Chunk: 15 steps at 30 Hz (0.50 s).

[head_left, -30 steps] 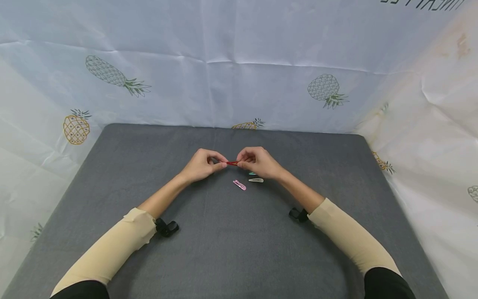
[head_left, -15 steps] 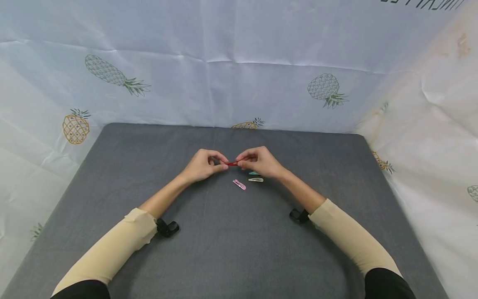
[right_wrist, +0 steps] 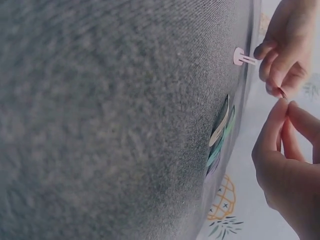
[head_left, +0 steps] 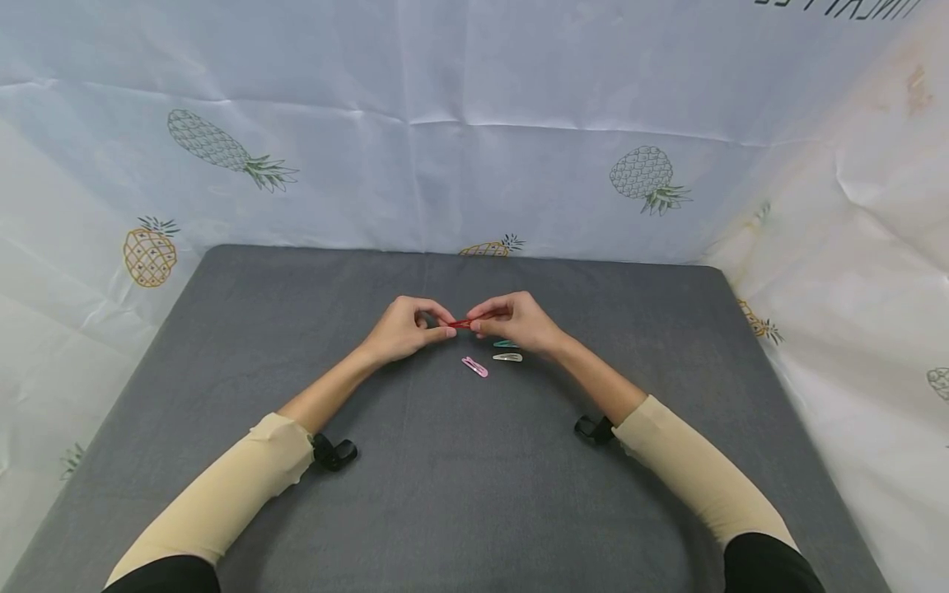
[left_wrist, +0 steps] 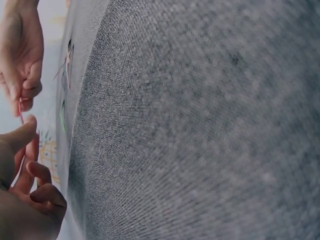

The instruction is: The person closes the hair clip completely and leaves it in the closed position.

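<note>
A slim red snap hair clip (head_left: 460,324) is held above the grey table between both hands. My left hand (head_left: 404,331) pinches its left end between thumb and fingertips. At the other end, the thumb and fingers of my right hand (head_left: 521,324) pinch it, hiding that part. On the table just below lie a pink hair clip (head_left: 475,366), a cream hair clip (head_left: 507,357) and a teal hair clip (head_left: 505,344), the last partly behind the right hand. In the right wrist view a purple sliver (right_wrist: 212,167) shows beside the teal one.
A grey cloth covers the table (head_left: 460,494). Behind it and at the sides hangs a white curtain (head_left: 519,189) printed with pineapples. Black wrist devices (head_left: 335,452) sit under both forearms, close to the tabletop.
Both hands stay almost in place. The red hair clip tilts slightly between the fingertips, and the right fingers shift a little along it. The clips on the table have not moved.
</note>
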{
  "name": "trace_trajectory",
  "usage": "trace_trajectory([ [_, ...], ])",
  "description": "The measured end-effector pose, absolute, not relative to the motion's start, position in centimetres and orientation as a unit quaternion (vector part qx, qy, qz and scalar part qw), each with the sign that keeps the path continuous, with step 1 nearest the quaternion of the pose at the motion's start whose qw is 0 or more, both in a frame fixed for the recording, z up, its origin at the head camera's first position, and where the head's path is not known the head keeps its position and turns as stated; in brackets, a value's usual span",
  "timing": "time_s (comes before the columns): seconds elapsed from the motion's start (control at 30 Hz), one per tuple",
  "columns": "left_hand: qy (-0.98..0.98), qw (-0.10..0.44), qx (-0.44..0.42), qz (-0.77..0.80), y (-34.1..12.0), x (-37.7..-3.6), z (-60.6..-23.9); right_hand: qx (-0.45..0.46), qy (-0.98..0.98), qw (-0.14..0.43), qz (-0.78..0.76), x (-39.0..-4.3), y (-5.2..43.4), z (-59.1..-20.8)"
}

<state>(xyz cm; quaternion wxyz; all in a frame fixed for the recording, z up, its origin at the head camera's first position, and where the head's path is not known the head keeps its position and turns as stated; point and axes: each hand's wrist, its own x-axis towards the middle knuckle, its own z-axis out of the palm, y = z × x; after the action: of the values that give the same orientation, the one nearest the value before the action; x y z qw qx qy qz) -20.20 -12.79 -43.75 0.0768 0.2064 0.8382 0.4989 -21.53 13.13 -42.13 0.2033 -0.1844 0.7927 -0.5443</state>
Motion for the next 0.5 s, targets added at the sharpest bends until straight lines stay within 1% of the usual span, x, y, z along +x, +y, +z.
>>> trace_trajectory([
  [0.2, 0.84, 0.076, 0.202, 0.498, -12.83, -20.33, -43.99, -0.185, 0.792, 0.211, -0.542, -21.45, 13.26, -42.0],
  [0.5, 0.845, 0.083, 0.2, 0.489, -12.61, -20.32, -43.86, -0.218, 0.815, 0.174, -0.509, -21.27, 13.27, -42.05],
])
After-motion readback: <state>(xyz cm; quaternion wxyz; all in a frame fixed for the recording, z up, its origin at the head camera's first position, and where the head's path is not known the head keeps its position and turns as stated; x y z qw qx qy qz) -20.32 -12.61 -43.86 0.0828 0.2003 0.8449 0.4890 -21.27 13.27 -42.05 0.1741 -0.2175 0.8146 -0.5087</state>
